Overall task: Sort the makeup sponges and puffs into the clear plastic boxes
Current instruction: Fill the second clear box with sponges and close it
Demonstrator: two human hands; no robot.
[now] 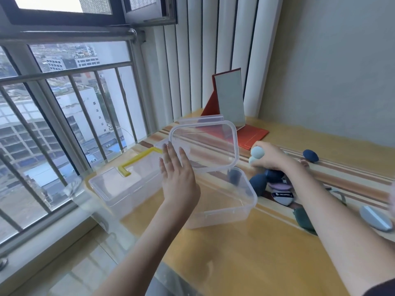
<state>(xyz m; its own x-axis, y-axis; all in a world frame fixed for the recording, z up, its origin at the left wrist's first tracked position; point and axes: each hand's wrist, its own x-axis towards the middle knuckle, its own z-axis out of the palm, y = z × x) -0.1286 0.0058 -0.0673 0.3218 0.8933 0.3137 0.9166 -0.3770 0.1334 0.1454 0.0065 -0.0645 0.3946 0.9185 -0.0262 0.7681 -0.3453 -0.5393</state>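
My left hand [178,176] is flat, fingers apart, against the raised hinged lid [205,144] of the near clear box [222,201], which holds one dark blue sponge [234,175]. A second clear box [124,189] with a yellow handle [139,160] stands closed to its left. My right hand [275,158] is shut on pale blue sponges [257,152] above a pile of dark blue sponges [259,182] and a lilac puff [280,186]. Another dark blue sponge [310,155] lies farther right.
A red folding mirror [230,103] stands at the back of the yellow striped table [245,248]. A labelled wedge puff [283,197], a teal item [304,218] and a pale blue wedge puff [375,217] lie at right. Window railing [64,116] runs along the left.
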